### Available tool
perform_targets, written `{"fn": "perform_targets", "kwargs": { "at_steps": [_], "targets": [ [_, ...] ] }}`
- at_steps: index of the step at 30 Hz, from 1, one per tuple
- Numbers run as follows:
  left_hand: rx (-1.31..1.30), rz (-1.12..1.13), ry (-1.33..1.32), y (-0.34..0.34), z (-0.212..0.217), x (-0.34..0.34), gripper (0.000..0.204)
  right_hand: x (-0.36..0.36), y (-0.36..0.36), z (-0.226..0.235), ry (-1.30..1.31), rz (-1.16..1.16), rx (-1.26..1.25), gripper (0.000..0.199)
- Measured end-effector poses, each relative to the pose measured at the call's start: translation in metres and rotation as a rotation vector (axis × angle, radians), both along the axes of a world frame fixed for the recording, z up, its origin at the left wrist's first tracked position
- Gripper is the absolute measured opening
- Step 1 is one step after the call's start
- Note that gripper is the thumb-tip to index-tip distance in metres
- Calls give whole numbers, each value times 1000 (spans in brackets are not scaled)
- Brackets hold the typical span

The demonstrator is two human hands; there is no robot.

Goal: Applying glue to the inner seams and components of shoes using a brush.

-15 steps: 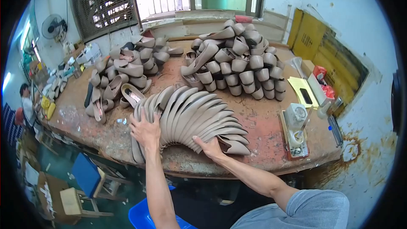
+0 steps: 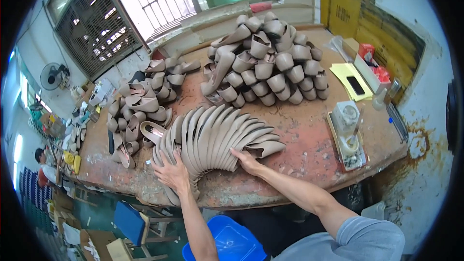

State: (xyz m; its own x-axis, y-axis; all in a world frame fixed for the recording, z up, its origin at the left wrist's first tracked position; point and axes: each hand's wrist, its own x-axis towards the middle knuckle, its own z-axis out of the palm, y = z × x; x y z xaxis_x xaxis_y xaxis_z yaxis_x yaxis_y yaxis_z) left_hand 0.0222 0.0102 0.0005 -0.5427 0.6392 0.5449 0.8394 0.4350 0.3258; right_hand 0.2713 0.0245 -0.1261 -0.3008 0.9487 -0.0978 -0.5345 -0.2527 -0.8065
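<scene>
Beige shoe uppers [image 2: 212, 135], nested one in another, form a long curved row at the table's front. My left hand [image 2: 173, 174] lies over the row's left end with its fingers spread on the uppers. At the inner side of the right end, my right hand [image 2: 247, 162] grips the row, its thumb along the edge and its other fingers partly hidden. Just behind my left hand lies a single beige shoe upper [image 2: 153, 131] with a pale lining.
A tall heap of beige uppers [image 2: 270, 67] stands at the back, a looser heap [image 2: 145, 94] to the left. On the right are a tray with a bottle [image 2: 348, 137], a phone [image 2: 356, 85] on yellow paper and a box [image 2: 372, 75]. A blue bin [image 2: 232, 241] sits below; a person [image 2: 47, 171] is far left.
The whole view has tilted and shifted. Both hands stay on the curved row, and the uppers look slightly more fanned apart along its top. The right hand's fingers show less of a wrap.
</scene>
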Motion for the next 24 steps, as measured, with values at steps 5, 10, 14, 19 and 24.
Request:
{"fn": "perform_targets", "kwargs": {
  "at_steps": [5, 10, 14, 19, 24],
  "targets": [
    [33, -88, 23, -5, -1, -15, 56, -4, -33, 36, -741, -251, 312, 70],
    [194, -223, 167, -10, 4, -18, 57, 49, -56, 60, -1078, -263, 356, 70],
    [347, -554, 58, -64, 29, 35, 45, 121, -98, 108, -1524, -3, 475, 71],
    [-34, -1304, -294, -141, -7, 194, 65, 187, -123, 137, -1562, 119, 346, 71],
    [-367, -1172, -476, -182, -59, 269, 105, 246, -123, 135, -1589, -4, 415, 70]
  ]
}}
